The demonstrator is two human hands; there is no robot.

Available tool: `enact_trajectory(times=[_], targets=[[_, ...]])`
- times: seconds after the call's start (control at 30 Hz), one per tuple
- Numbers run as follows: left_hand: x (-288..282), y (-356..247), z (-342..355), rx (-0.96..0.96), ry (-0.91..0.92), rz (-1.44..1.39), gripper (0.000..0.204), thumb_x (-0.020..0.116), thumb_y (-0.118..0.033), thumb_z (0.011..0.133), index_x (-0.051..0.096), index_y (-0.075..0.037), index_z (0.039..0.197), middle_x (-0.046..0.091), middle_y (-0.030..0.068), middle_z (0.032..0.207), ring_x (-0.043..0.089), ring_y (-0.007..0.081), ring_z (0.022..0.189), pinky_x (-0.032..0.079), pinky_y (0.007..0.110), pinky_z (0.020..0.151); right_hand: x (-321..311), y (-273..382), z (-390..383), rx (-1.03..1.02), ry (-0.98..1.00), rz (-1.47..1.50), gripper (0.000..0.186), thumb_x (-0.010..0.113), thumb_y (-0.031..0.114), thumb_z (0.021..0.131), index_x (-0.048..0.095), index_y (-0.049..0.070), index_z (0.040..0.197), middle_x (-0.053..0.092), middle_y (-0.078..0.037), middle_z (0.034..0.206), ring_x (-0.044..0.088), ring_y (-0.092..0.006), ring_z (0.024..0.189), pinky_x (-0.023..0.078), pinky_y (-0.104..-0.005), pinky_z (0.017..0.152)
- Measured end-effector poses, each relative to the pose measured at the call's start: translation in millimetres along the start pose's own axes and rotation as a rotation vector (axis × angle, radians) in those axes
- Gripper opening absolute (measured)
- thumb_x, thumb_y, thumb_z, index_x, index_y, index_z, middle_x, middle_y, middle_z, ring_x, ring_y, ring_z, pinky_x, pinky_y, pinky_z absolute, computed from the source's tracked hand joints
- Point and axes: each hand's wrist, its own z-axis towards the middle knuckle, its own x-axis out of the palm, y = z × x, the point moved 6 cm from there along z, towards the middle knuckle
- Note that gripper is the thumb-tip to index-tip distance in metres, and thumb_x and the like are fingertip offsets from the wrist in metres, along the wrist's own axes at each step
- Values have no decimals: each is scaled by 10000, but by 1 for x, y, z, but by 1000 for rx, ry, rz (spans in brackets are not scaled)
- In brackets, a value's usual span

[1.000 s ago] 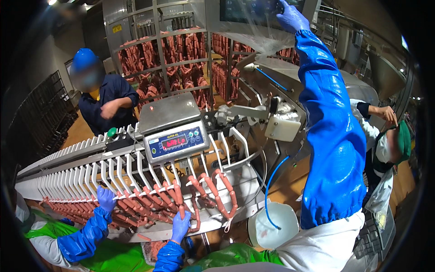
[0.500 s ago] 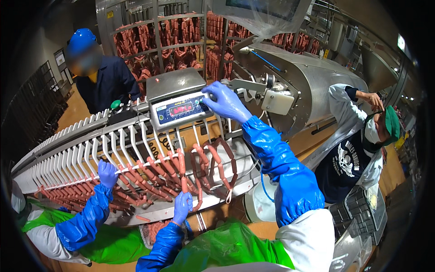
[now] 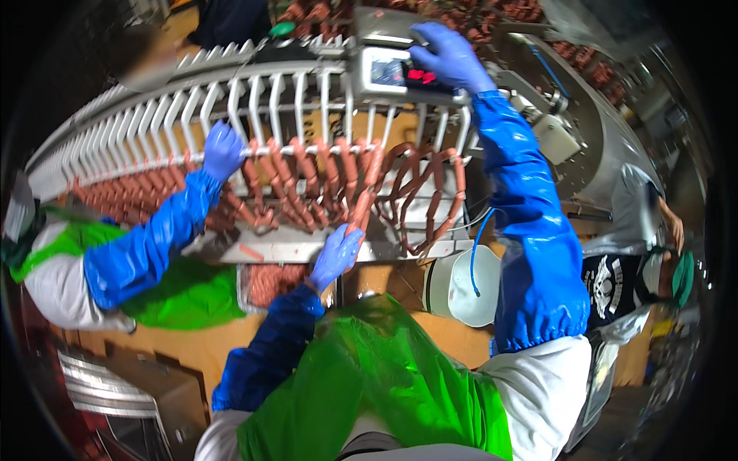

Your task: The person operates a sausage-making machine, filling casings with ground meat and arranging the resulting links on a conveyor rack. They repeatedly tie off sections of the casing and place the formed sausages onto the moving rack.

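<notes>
My left hand (image 3: 336,256), gloved in purple, is closed around the lower end of a sausage string (image 3: 367,184) that hangs from the rack of white hooks (image 3: 275,104). My right hand (image 3: 453,58) reaches up to the digital scale (image 3: 378,71). Its thumb and fingers are apart and lie over the right part of the lit panel, and no object shows in it. To my left, a co-worker's gloved hand (image 3: 223,150) is at the hooks above more hanging sausages (image 3: 138,192).
A white bucket (image 3: 461,288) with a blue hose (image 3: 480,246) stands below the rack. Near the co-worker's green apron (image 3: 188,296) is a tub of reddish meat (image 3: 273,284). A steel machine (image 3: 607,146) stands at the right, and another person (image 3: 623,284) is beside it.
The view has tipped downward, so the rack and scale sit higher and farther right. My right hand now covers more of the panel. My left hand still grips the sausages.
</notes>
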Motion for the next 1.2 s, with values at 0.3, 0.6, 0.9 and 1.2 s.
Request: enact_trajectory(times=[0.3,0.6,0.9,1.2], targets=[[-2,-12,-24,-95,14,179,288,570,-335,1004,583,-64,1102,477,-53,726,447,44,593,378,224,507,24,196,53,-95,122,-133,207,618,164,828,682,70,1000,649,-152,881,623,-339,915,490,-445,818],[-6,-15,-24,58,3,268,309,547,-382,1002,545,-74,1022,466,-45,729,440,67,635,405,257,550,120,157,61,370,250,16,312,424,183,992,585,61,1230,686,-236,998,685,-390,907,547,-483,798],[-10,-1,-22,-2,49,190,337,592,-319,988,561,-32,1162,572,47,853,519,129,759,467,306,667,100,134,36,287,13,-107,234,515,210,955,618,9,893,675,-209,839,642,-424,780,494,-502,695],[-14,-9,-28,43,138,-127,290,526,-344,1031,550,-64,1102,519,-16,869,466,66,741,428,247,691,12,249,-206,980,-287,972,121,611,104,984,613,-13,1017,659,-79,960,620,-138,878,503,-290,825]])
